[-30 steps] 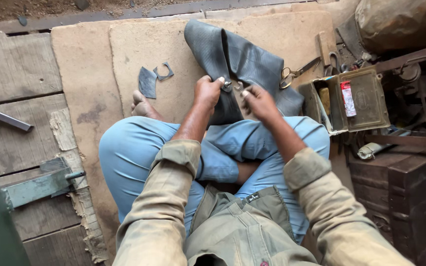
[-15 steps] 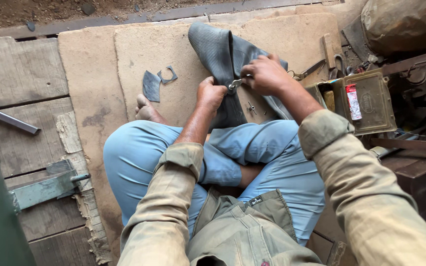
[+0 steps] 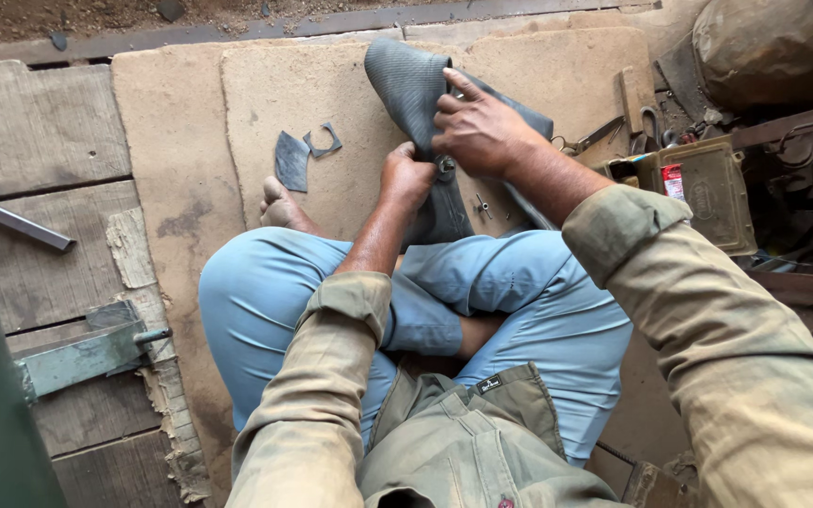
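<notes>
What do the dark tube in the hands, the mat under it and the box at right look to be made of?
Tube: probably rubber, matte dark grey, finely ribbed, folding limply under the right hand and left hand. Mat: looks like worn tan fibreboard or thick card, with frayed edges. Box: likely painted metal, olive, scuffed, with stiff square edges.

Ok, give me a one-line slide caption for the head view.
Seated cross-legged, left hand and right hand grip a dark rubber inner tube around its valve, on a worn mat.
</notes>
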